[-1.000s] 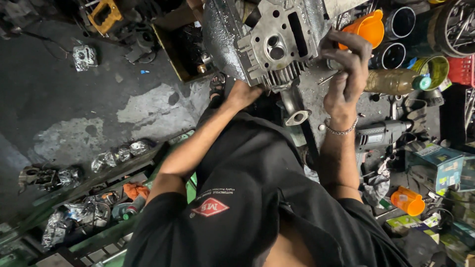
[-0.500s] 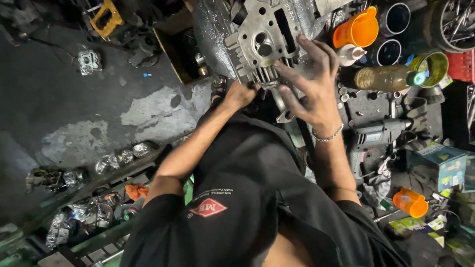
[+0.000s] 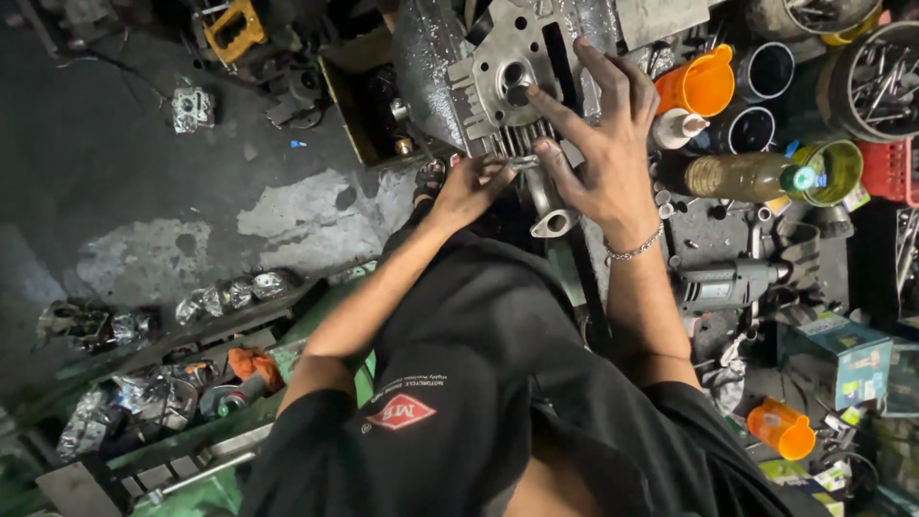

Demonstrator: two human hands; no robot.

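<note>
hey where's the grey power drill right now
In the head view the grey power drill lies on the cluttered bench at right, just beyond the person's right forearm, below the clear bottle of yellowish liquid and above the teal cardboard box.

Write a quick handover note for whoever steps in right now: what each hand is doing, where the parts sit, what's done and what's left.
Left hand: gripping the lower finned edge of the grey metal engine head, steadying it.
Right hand: fingers spread flat across the head's face, index finger near the round bore.
Engine head stands on edge on the cluttered bench, its curved port pipe pointing down toward the body.
Close by: orange funnel, oil bottle, power drill.
Done: head is up and held.
Left: cannot tell from this view.
</note>
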